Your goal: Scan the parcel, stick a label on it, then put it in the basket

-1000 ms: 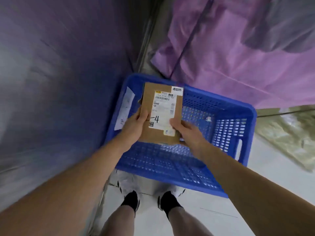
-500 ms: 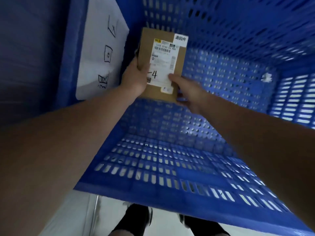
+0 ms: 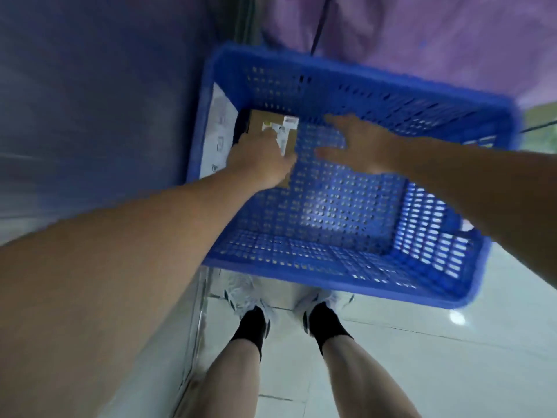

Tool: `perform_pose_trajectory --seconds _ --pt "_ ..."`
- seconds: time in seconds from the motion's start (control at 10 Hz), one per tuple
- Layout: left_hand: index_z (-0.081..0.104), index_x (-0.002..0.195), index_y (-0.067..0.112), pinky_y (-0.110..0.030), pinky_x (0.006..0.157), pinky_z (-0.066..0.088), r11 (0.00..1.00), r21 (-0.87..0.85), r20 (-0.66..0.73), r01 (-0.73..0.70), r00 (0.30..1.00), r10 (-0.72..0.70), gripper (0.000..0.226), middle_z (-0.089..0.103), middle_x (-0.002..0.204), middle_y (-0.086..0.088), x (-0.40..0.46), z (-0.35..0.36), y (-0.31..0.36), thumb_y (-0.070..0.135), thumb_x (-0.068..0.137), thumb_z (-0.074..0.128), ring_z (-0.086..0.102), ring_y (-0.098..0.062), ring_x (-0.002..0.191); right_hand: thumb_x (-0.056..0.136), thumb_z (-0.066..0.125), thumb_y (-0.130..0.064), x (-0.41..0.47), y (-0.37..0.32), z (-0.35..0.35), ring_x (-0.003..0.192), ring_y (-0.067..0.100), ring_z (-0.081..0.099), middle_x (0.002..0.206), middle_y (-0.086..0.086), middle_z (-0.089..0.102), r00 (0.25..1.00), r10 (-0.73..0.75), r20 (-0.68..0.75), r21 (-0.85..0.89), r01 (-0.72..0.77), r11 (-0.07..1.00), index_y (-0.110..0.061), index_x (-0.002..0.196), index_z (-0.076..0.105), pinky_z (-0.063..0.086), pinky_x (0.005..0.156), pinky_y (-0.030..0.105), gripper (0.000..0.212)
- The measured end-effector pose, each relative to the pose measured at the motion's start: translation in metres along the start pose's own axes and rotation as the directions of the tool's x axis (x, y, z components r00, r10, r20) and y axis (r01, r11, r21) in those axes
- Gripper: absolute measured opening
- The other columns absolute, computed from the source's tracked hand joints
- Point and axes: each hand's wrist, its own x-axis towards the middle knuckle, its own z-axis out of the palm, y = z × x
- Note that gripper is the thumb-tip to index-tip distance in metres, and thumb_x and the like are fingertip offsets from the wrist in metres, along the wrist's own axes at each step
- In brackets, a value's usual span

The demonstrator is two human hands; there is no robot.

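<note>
Parcel (image 3: pixel 272 128): inside basket (image 3: pixel 346 282), in its far left corner, label up.
Left hand (image 3: pixel 260 159): resting on parcel, grip not clear.
Right hand (image 3: pixel 366 146): released, fingers spread above basket floor, beside parcel.

Brown cardboard parcel (image 3: pixel 272 128) lying flat in the far-left corner of the basket, white printed label (image 3: pixel 283 132) facing up, near end hidden, blue perforated plastic basket (image 3: pixel 346 260) sitting on the floor, otherwise showing bare slotted bottom
</note>
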Motion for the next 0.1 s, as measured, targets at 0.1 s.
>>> perform_pose_trajectory --seconds 0.1 --pt "0.054 0.142 0.014 -0.044 0.097 0.045 0.954 0.237 0.079 -0.181 0.983 0.166 0.072 0.055 0.146 -0.012 -0.0668 -0.1036 0.0825 0.066 0.093 0.049 0.054 -0.035 0.128 0.095 0.057 -0.056 -0.1002 -0.0224 -0.1249 0.147 0.032 0.037 0.164 0.013 0.032 0.997 0.003 -0.075 -0.100 -0.011 0.995 -0.012 0.158 0.028 0.028 0.119 0.039 0.082"
